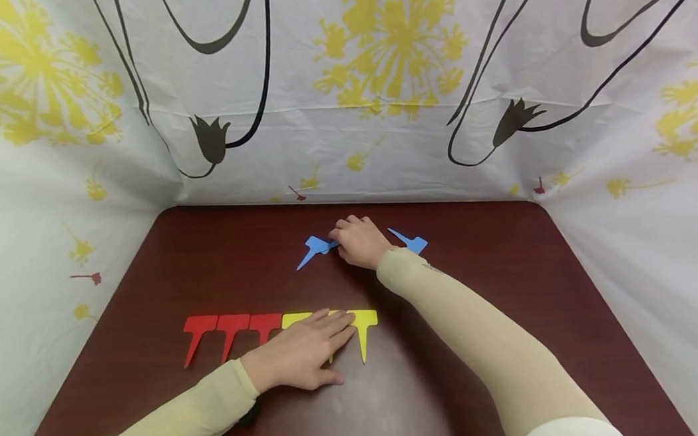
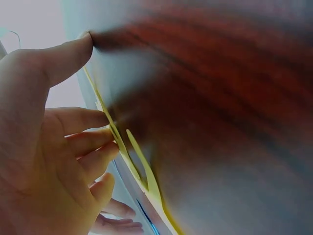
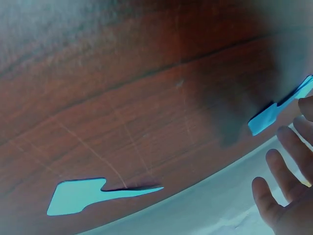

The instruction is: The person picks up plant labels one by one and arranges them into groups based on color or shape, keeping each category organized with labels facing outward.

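Observation:
My left hand [image 1: 307, 352] rests with its fingers extended on the yellow T-shaped plant labels [image 1: 367, 318], partly hiding them. In the left wrist view its fingertips touch a yellow label [image 2: 152, 188]. To its left, the red plant labels [image 1: 201, 322] stand in the same row, side by side. Farther back, my right hand [image 1: 359, 241] is at the blue plant labels [image 1: 315, 244], and one reaches beneath its fingers. In the right wrist view a blue label [image 3: 264, 119] lies by the fingertips; whether they pinch it is hidden.
Another blue label [image 1: 416, 244] lies behind my right forearm. The dark red-brown table [image 1: 232, 257] ends against white patterned cloth [image 1: 280, 167] at the back and both sides.

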`<state>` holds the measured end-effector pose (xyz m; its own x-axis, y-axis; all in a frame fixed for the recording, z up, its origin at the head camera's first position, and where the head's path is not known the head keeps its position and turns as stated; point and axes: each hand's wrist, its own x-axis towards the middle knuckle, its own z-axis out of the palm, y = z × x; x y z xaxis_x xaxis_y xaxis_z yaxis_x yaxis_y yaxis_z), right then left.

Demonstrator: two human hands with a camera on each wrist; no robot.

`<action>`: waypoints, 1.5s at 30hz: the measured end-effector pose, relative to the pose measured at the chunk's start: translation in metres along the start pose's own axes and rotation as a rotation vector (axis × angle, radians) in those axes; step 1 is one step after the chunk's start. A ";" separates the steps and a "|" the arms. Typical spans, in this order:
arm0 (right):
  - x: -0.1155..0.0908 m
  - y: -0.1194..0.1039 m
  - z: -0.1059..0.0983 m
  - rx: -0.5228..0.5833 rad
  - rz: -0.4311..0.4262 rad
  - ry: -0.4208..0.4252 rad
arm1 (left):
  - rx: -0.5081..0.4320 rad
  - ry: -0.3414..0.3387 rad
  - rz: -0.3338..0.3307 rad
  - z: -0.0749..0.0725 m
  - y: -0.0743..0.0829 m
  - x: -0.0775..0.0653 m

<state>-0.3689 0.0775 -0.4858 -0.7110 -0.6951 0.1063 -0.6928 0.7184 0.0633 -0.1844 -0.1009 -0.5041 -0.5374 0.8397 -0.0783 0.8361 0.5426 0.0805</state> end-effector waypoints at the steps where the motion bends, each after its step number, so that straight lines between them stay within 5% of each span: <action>1: 0.002 0.000 0.000 -0.008 0.002 -0.004 | 0.004 -0.002 0.001 -0.001 0.000 0.000; 15: 0.010 0.008 0.010 -0.018 0.003 -0.005 | 0.032 -0.003 0.008 -0.001 0.001 0.001; 22: 0.009 0.010 0.009 0.030 0.060 -0.118 | 0.046 -0.010 0.004 -0.002 0.003 0.002; 34: 0.000 0.017 -0.009 0.394 0.169 -0.262 | 0.082 0.022 0.035 -0.003 0.000 0.002; 45: -0.019 0.025 -0.031 0.598 0.139 -0.319 | 0.059 0.004 0.028 -0.003 0.000 0.002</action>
<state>-0.3693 0.1096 -0.4554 -0.7355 -0.6377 -0.2289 -0.4746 0.7260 -0.4976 -0.1856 -0.0987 -0.5011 -0.5136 0.8549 -0.0729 0.8561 0.5164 0.0235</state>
